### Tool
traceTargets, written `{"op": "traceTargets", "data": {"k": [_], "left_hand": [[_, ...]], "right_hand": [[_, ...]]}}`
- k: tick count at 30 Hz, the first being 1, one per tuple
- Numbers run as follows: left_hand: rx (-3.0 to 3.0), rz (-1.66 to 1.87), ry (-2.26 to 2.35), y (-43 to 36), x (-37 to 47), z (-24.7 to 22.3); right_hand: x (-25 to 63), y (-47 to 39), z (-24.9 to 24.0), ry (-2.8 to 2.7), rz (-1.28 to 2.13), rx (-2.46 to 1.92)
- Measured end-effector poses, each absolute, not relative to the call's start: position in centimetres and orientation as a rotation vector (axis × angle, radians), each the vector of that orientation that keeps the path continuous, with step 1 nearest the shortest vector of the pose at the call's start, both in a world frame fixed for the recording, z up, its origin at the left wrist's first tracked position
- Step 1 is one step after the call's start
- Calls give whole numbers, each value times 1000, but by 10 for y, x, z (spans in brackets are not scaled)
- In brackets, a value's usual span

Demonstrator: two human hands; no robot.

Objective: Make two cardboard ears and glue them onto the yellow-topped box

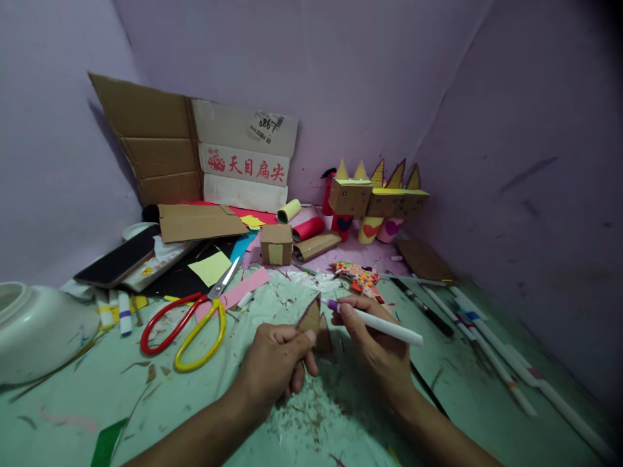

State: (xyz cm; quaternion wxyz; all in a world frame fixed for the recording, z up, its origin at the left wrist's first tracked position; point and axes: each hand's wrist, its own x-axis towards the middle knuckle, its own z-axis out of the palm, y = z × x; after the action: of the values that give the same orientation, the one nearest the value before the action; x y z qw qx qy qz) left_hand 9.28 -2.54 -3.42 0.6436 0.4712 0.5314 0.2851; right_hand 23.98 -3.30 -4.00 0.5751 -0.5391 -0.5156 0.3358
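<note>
My left hand (278,358) pinches a small pointed cardboard triangle (310,315) between thumb and fingers. A dark line runs along the triangle's edge. Just behind it, a second brown cardboard triangle (324,336) shows, partly covered; I cannot tell whether it is held or lies on the table. In my right hand (372,347) is a white marker (389,326) with a purple end, its tip close beside the triangle's point. Whether the tip touches the cardboard is too small to tell.
Red-and-yellow-handled scissors (199,321) lie open at left, near a white pot (43,334). Behind stand a small cardboard box (276,245) and several box-headed figures (351,198). Several markers (491,363) lie at right. A large carton (243,155) leans on the wall. Scraps litter the green tabletop.
</note>
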Motion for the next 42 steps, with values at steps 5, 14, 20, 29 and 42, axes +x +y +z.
{"op": "traceTargets", "data": {"k": [5,14,20,29,42], "left_hand": [[1042,655,1195,-24,93,-35],[1054,663,1104,-25,92,-38],[1074,567,1086,-24,91,-37],[1236,459,1236,-26,90,-25],[1059,797,1131,-17,84,-24]], "right_hand": [[238,-32,-38,-1066,808,-1184],[232,-28,-35,-843,1355,-978],[232,-28,-36,-811,1380,-967],[233,-27,-37,-846,1364,-1013],[231,-29,-41,-1009,1528,-1045]]}}
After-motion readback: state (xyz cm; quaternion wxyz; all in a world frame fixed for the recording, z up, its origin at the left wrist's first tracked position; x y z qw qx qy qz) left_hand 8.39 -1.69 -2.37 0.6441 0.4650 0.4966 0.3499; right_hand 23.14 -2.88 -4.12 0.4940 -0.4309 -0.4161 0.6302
